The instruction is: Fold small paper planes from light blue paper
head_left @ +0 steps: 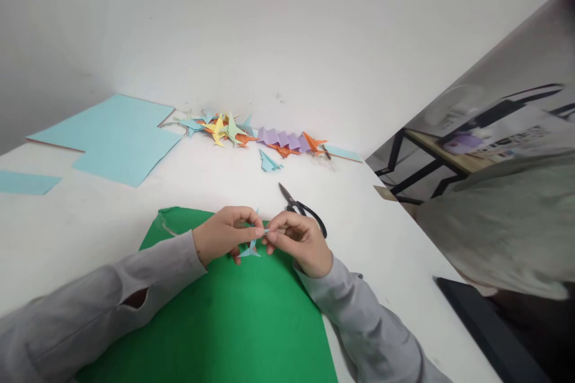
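Observation:
Both hands meet over the green sheet [251, 323], pinching a small light-blue folded paper figure [250, 251]. My left hand [227, 232] grips it between thumb and fingers, and a forked, pointed end hangs below. With thumb and forefinger, my right hand [300, 240] holds a narrow tip of the same figure. The fingers cover much of its middle. Just beyond my right hand lie black-handled scissors [299, 203], blades pointing away to the left.
Folded paper figures [218, 130] in several colours are heaped by the wall, beside a purple pleated strip [283, 139]. One blue folded piece [269, 161] lies nearer. Blue sheets [130, 137] spread at left. A black flat object [480, 323] sits at the table's right edge, near a person's clothing [503, 221].

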The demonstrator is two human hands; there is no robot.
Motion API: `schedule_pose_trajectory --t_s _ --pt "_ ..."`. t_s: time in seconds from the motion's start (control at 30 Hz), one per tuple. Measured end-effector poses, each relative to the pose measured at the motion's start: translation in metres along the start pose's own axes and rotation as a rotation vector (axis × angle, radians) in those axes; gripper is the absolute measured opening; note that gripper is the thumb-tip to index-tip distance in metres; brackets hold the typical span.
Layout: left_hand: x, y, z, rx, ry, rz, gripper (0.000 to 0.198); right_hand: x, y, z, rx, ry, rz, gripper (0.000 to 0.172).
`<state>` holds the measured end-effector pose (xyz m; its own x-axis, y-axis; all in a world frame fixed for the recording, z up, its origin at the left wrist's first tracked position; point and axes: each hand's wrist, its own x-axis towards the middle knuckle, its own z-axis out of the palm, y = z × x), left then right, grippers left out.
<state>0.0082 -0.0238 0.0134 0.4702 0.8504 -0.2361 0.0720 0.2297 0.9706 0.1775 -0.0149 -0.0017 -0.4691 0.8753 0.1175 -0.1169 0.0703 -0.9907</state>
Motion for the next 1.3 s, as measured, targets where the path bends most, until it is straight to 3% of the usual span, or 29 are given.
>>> schedule_pose_trajectory --t_s 0.2,0.43,0.8,1.03,1.17,1.3 --pt "0.0002 -0.0001 0.0000 0.053 0.007 0.008 0.023 -0.0009 -0.0011 0.0017 -0.030 0.027 -0.038 0.012" --pt "0.0010 -0.0011 -0.0014 -0.048 -0.023 0.047 0.029 -0.0017 -0.0026 0.0013 -0.052 0.040 -0.049 0.013" --pt "0.0005 -0.0033 0.0004 -0.235 0.004 -0.082 0.030 -0.0031 -0.0007 0.0042 -0.101 -0.035 -0.086 0.006" --pt "0.0018 -0.0037 -0.0010 -0.269 0.019 -0.109 0.025 -0.0001 -0.0015 0.0049 -0.034 0.008 -0.012 0.009" --pt "0.0009 -0.0003 0.0009 -0.166 0.083 -0.055 0.020 0.0021 -0.0007 0.0029 0.000 0.038 0.030 0.010" --pt "-0.0005 -0.0026 0.0026 0.012 0.139 0.114 0.017 0.0030 0.0053 -0.0010 0.053 0.067 0.041 0.010"
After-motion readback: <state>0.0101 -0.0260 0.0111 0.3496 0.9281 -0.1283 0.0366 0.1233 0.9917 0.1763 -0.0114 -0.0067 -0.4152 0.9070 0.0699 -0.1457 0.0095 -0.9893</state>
